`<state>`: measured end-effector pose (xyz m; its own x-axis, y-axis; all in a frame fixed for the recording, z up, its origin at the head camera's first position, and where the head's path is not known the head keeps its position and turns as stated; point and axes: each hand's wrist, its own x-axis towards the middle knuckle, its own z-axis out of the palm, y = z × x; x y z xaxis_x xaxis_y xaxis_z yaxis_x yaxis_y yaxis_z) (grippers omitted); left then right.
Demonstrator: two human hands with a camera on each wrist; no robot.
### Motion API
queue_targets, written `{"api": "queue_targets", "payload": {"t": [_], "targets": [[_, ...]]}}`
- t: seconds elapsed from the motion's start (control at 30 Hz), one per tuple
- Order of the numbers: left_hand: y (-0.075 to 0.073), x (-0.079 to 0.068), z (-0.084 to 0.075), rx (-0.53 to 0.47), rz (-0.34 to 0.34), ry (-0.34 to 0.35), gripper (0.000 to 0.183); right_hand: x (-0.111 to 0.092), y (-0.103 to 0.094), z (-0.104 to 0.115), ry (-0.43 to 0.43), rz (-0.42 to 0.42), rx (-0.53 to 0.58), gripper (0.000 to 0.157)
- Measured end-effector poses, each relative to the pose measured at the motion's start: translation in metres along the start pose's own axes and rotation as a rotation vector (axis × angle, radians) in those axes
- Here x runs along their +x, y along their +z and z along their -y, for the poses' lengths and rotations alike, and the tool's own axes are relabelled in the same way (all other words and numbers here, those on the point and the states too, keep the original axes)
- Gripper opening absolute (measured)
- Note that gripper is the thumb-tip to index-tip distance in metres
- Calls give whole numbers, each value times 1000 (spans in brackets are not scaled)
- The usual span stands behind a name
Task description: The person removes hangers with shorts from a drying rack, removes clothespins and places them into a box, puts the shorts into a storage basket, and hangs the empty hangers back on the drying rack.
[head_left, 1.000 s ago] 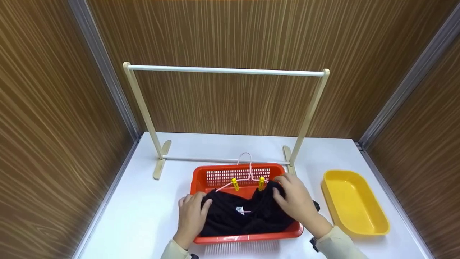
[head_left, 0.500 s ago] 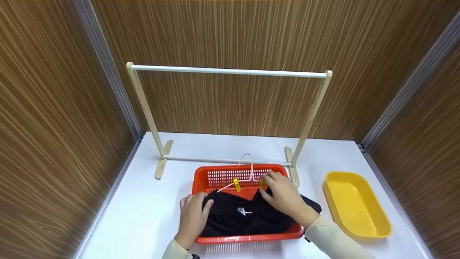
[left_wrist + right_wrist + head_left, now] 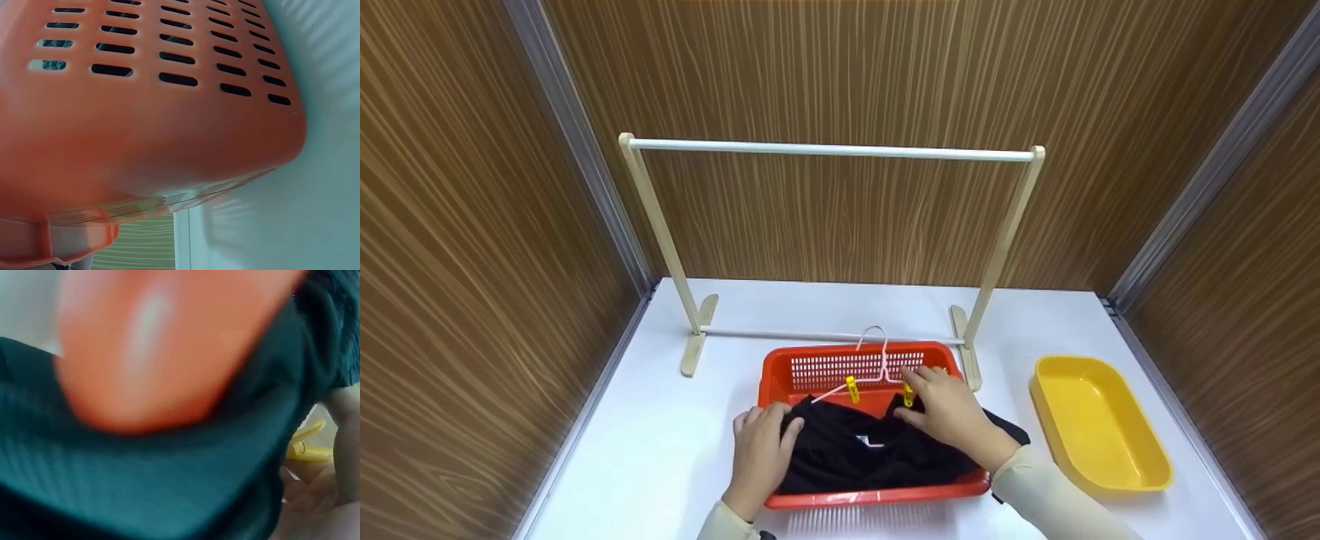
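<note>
In the head view a black garment (image 3: 847, 465) with a white label lies over the red basket (image 3: 825, 497). A pink hanger (image 3: 884, 364) pokes out of its neck, hook upward, with two yellow clothespins on it. My left hand (image 3: 762, 454) grips the garment at its left shoulder, by the basket's left edge. The thumb and fingers of my right hand (image 3: 952, 412) are around the right clothespin (image 3: 908, 394), close to the neckline. The left clothespin (image 3: 852, 388) stands free. In the right wrist view the clothespin (image 3: 309, 453) shows beside the fingers (image 3: 312, 495); fabric covers much of that view.
A rack with a white top rail (image 3: 832, 149) and wooden posts stands behind the basket, its lower bar close to the basket's back rim. To the right sits a yellow tray (image 3: 1099, 427) on the white table (image 3: 660, 450). Wood-patterned panels enclose the sides and back.
My right hand has moved left from the garment's right shoulder to the right clothespin, which sits slightly lower on the hanger. The left hand has stayed put.
</note>
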<state>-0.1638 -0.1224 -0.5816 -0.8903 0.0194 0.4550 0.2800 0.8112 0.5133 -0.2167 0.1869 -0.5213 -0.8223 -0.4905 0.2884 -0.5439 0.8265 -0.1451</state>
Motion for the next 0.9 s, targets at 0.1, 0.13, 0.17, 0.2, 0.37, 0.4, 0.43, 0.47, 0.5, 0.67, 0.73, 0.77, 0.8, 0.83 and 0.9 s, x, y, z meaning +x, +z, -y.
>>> {"api": "queue_targets", "payload": {"t": [0.1, 0.13, 0.17, 0.2, 0.37, 0.4, 0.43, 0.47, 0.5, 0.67, 0.73, 0.77, 0.8, 0.83, 0.9], "targets": [[0, -2, 0, 2, 14, -8, 18, -6, 5, -4, -12, 8, 24, 64], [0, -2, 0, 3, 16, -9, 18, -7, 7, -5, -17, -1, 41, 62], [0, -3, 0, 4, 17, -10, 18, -9, 8, -7, -21, -16, 64, 59], [-1, -3, 0, 3, 19, -11, 18, -11, 9, -9, -22, -35, 93, 56], [-2, -4, -1, -5, 39, -24, 18, -19, 10, -19, -16, -152, 225, 37], [-2, -4, -1, -9, 47, -27, 18, -20, 10, -21, -15, -171, 240, 36], [-3, -4, -1, -14, 59, -32, 18, -22, 10, -22, -17, -187, 249, 36], [-3, -3, -1, -19, 70, -35, 18, -24, 11, -24, -23, -203, 252, 35], [-4, -3, -1, -26, 81, -36, 19, -25, 12, -25, -28, -217, 257, 35], [-7, -1, 1, -47, 127, -23, 19, -30, 25, -28, -60, -250, 278, 37], [-7, 0, 2, -49, 132, -20, 18, -30, 28, -30, -63, -244, 282, 38], [-7, 0, 2, -50, 130, -20, 18, -29, 28, -30, -64, -243, 281, 39], [-6, 1, 2, -51, 127, -22, 18, -29, 28, -31, -62, -239, 279, 40], [-6, 2, 2, -55, 124, -27, 18, -28, 28, -31, -58, -240, 276, 40], [-5, 2, 2, -58, 113, -33, 17, -29, 27, -31, -47, -252, 272, 40]]}}
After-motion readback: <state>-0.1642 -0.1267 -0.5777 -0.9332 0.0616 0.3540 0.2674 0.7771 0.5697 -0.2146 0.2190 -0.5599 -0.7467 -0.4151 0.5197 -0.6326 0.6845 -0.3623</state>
